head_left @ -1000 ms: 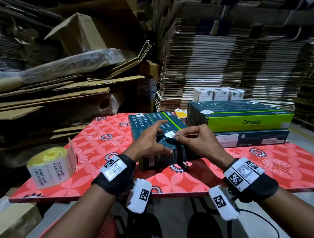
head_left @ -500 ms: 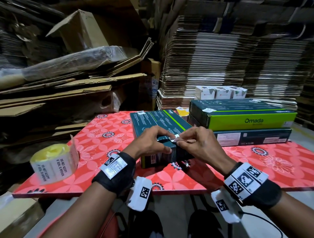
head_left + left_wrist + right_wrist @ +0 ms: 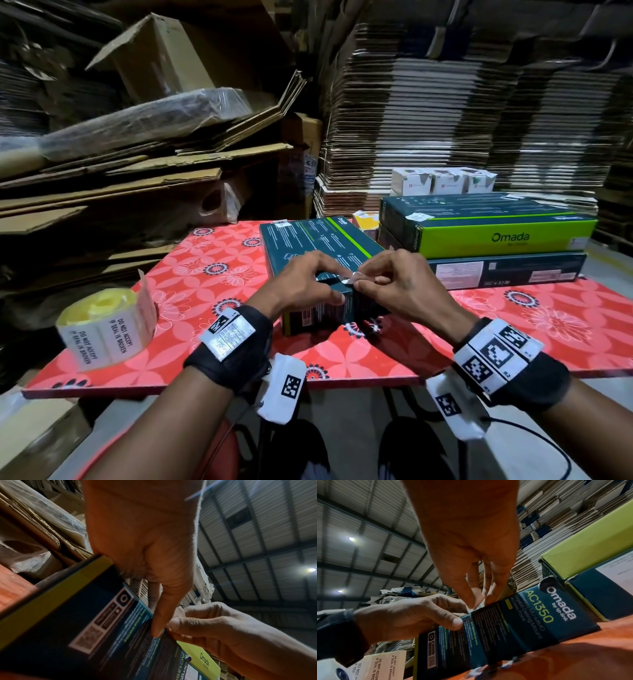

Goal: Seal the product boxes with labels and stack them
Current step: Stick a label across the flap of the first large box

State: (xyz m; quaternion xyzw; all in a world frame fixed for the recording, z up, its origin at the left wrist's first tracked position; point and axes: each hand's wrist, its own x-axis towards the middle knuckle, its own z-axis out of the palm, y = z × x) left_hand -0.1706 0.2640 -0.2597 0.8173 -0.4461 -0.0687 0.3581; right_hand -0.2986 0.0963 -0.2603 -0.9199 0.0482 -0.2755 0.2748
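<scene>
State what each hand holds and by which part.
The left hand grips the dark product box at its near end, thumb on the end face. The right hand pinches a small white seal label by its edge at the box's top edge.

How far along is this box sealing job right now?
Two boxes already sit stacked at the right, the top one showing a small sticker. In hand: the left hand steadies a third box while the right hand pinches a label at its near edge. Left: pressing it down and stacking this box. The label roll waits nearby.
</scene>
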